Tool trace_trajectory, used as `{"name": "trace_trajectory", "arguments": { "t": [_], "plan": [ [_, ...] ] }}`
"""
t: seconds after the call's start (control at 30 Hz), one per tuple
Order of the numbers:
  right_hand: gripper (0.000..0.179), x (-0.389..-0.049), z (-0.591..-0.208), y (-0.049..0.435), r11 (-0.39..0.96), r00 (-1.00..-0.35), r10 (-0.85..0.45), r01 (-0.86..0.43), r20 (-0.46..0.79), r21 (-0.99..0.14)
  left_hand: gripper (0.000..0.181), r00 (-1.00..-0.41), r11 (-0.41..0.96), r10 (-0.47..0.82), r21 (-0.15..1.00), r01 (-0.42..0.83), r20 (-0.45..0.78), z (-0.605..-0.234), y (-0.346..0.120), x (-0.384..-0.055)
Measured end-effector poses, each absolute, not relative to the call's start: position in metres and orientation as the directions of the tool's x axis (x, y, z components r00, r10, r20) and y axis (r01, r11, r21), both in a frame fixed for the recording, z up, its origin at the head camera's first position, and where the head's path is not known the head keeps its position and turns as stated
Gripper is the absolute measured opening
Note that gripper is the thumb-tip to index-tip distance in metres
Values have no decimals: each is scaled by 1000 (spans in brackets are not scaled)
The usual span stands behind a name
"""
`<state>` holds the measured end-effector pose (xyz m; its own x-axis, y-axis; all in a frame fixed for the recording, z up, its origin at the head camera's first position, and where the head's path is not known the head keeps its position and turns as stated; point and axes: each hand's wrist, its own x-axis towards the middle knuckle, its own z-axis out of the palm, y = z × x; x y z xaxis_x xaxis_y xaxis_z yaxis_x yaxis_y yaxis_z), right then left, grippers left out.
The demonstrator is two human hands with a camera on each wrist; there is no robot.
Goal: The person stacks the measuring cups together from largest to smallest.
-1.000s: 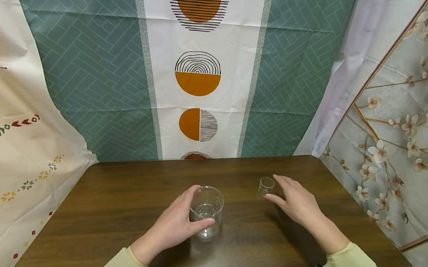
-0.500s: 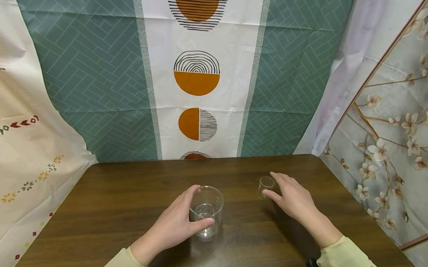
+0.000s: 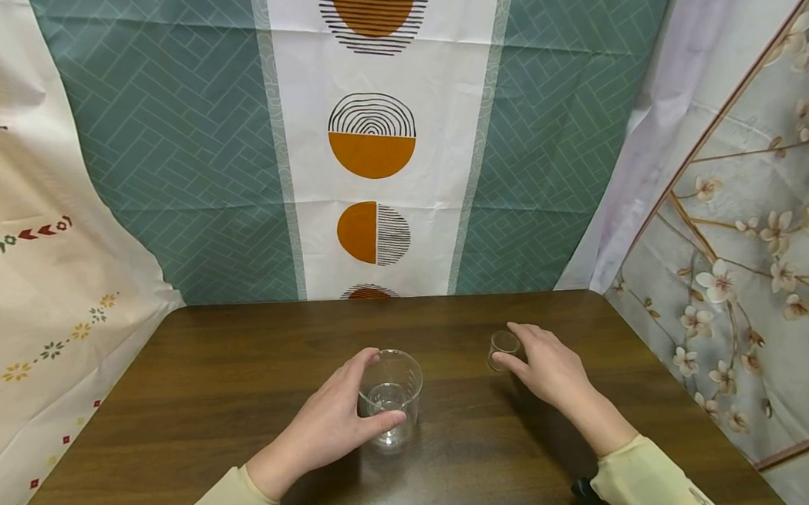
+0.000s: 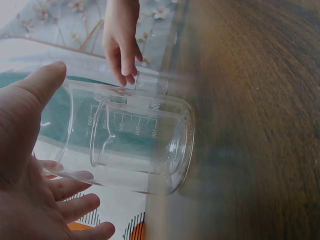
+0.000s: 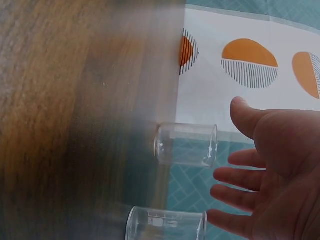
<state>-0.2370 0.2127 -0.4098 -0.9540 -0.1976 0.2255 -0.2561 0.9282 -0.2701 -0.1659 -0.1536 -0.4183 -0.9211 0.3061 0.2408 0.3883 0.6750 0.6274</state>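
In the head view my left hand is spread around a large clear beaker, thumb on the near side and fingers on the far side. A smaller beaker stands inside it. The left wrist view shows loose fingers by the rim; firm contact is unclear. My right hand reaches round a small clear glass beaker, fingers extended and thumb apart from it in the right wrist view. Another beaker with printed marks is near the little finger there; the right hand seems to hide it in the head view.
The beakers stand on a dark brown wooden table. A green and white patterned cloth hangs behind its far edge. A cream cloth borders the left side, a floral cloth the right.
My right hand has shifted slightly left and farther from me, bringing its thumb in front of the small beaker. The left hand and the beakers stay in place.
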Motion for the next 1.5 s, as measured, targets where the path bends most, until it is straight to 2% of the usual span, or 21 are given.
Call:
{"name": "trace_trajectory", "arguments": {
  "t": [0.77,1.5],
  "plan": [
    [59,-245,-415,213,926,-954,-195,-255,228,-278,98,-917,675,312,622,397,247,-418,-153,-169],
    [69,-252,-421,213,934,-967,-179,-225,181,-278,98,-921,674,307,628,389,240,-418,-153,-166]
  ]
}}
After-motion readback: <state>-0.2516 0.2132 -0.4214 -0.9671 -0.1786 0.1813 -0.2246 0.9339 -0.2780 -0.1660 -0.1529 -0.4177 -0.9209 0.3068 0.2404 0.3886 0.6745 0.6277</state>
